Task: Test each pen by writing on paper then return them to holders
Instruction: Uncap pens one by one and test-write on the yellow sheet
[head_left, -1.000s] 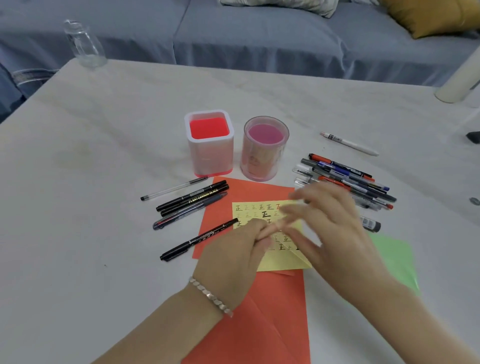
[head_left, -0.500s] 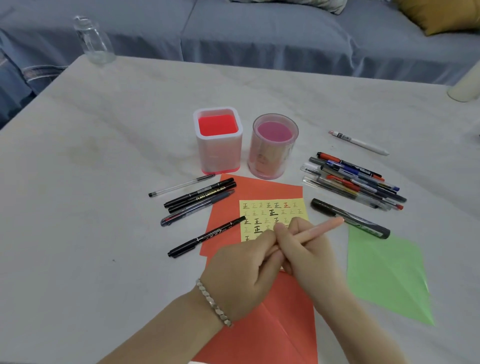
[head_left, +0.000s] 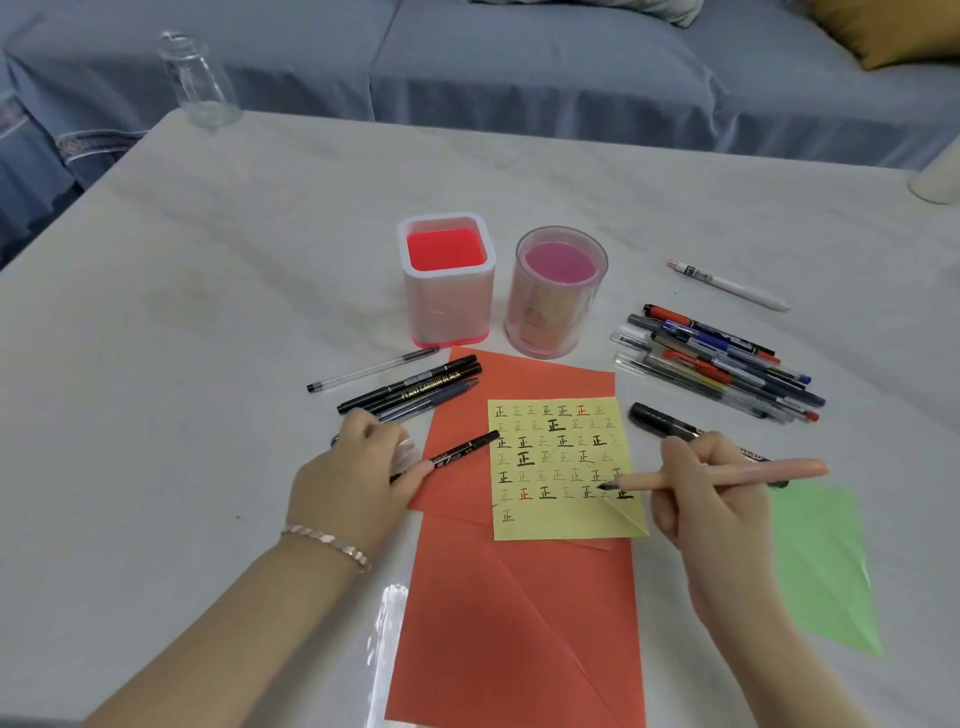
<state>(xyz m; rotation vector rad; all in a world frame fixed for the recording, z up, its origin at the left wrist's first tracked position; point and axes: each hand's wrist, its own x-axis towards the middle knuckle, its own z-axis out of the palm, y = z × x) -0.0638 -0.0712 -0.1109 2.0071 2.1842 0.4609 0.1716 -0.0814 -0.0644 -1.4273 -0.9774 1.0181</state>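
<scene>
My forearms enter from the bottom edge, which also cuts off the long orange paper sheet (head_left: 519, 623) lying on the pale marble table (head_left: 208, 312). A green paper sheet (head_left: 821, 571) lies to its right.

My right hand (head_left: 711, 499) grips a peach-coloured pen (head_left: 727, 475), dark tip touching the square yellow note (head_left: 566, 467), already covered in small written marks, its near right corner folded over. My left hand (head_left: 358, 478) curls round a small translucent piece (head_left: 404, 451); I cannot make out what it is. My thumb lies at the end of a thin black pen (head_left: 465, 448), whether touching I cannot tell.

A thick black marker (head_left: 654, 418) runs behind my right hand, its far end hidden. Three dark pens (head_left: 410, 387) are partly covered by my left knuckles. A heap of mixed pens (head_left: 717, 369) lies right.

Beyond stand the square white holder with red inside (head_left: 447, 306) and the round pink clear holder (head_left: 550, 322), both without pens. A white cylinder (head_left: 940, 176) is cropped at the right edge.
</scene>
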